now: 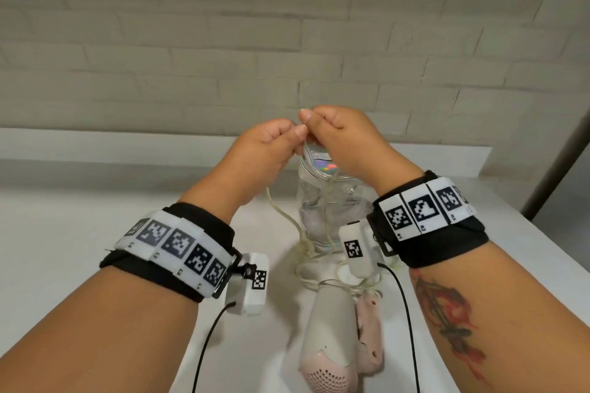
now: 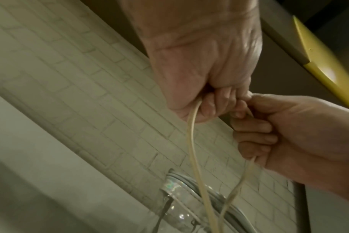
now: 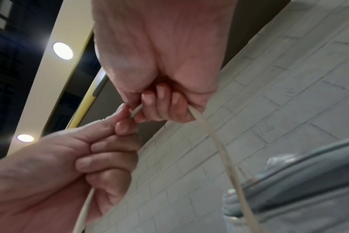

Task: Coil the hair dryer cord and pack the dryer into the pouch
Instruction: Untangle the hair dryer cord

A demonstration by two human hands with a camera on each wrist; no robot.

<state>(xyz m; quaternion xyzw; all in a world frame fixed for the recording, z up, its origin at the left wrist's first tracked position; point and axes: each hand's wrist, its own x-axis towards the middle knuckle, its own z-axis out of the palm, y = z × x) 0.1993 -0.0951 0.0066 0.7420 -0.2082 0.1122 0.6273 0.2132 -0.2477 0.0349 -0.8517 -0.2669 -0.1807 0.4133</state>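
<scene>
A cream hair dryer (image 1: 329,325) with a pink grille lies on the white table (image 1: 79,226), its pink handle (image 1: 369,329) beside it. The thin cream cord (image 1: 277,210) rises from the dryer to both hands, which are held up above the table with fingertips touching. My left hand (image 1: 274,143) grips the cord in a fist (image 2: 199,100). My right hand (image 1: 332,128) also curls round the cord (image 3: 219,141), and a strand hangs from each fist. A clear pouch (image 1: 332,201) with an iridescent strip stands upright behind the dryer, under the hands.
A pale brick wall (image 1: 223,41) rises behind a raised ledge (image 1: 127,143) at the back of the table. The table's right edge (image 1: 542,242) runs diagonally past my right forearm. Black sensor cables (image 1: 405,313) hang from both wrist cameras.
</scene>
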